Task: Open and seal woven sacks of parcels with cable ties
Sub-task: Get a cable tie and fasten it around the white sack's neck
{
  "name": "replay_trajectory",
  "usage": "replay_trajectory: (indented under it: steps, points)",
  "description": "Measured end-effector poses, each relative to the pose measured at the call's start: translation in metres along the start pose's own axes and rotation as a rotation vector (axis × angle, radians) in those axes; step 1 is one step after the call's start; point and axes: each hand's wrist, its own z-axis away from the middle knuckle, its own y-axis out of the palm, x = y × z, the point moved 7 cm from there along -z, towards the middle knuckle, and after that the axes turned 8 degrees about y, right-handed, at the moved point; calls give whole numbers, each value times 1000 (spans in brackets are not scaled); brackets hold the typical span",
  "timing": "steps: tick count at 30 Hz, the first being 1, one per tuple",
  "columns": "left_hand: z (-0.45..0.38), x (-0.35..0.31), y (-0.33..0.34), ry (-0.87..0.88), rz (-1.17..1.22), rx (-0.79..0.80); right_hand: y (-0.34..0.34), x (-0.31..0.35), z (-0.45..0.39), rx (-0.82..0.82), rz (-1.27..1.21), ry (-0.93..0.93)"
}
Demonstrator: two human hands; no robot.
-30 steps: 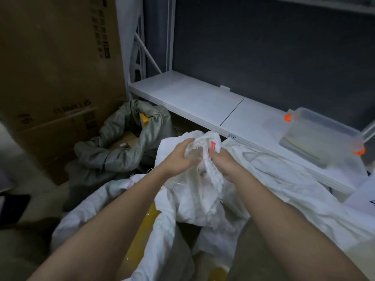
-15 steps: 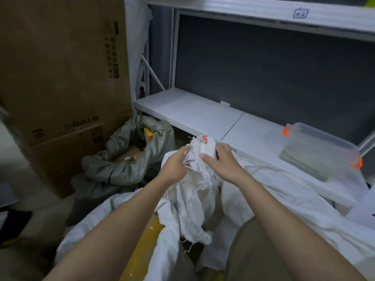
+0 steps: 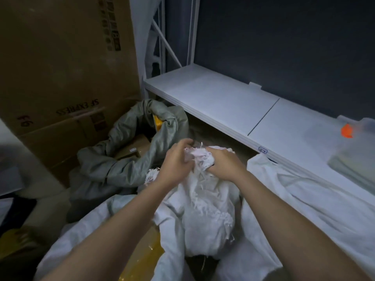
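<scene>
Head view looked down on both hands, which met at the gathered, frayed mouth of a white woven sack (image 3: 205,209) in the middle of the frame. The left hand (image 3: 175,165) was clenched round the bunched neck from the left side, and the right hand (image 3: 222,164) was clenched on the same bunch from the right, the two grips almost touching, with loose white threads sticking up between them. Whether a cable tie sat in that bunch could not be told. The sack stood just in front of the person, its slack cloth spilling right until it lay against the front edge of a low white shelf (image 3: 223,102). A clear plastic box with an orange clip (image 3: 353,142) sat at the shelf's right end. To the left, a grey sack (image 3: 129,159) lay open and slumped, touching a tall cardboard box (image 3: 60,67) behind it. A narrow strip of bare floor (image 3: 213,130) showed between the hands and the shelf edge.
</scene>
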Motion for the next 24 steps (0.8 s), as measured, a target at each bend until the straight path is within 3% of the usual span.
replay_trajectory:
  steps: [3, 9, 12, 15, 19, 22, 24]
  points:
    - [2, 17, 8, -227, -61, 13, 4, -26, -31, -41, -350, 236]
    - [41, 18, 66, -457, -108, 432, 15, -70, -43, -49, -963, 740]
    - [54, 22, 82, -459, -131, 393, 15, -69, -47, -18, -1078, 829]
    - [54, 35, 79, -436, -136, 222, 6, -74, -42, -74, -1127, 834]
    - [38, 35, 57, -346, -323, 192, -16, -100, -9, -311, -1241, 803]
    - [9, -3, 14, -165, -354, -12, -60, -103, 30, -550, -801, 557]
    - [-15, -40, -12, 34, -461, -134, -71, -75, 47, -483, -578, 244]
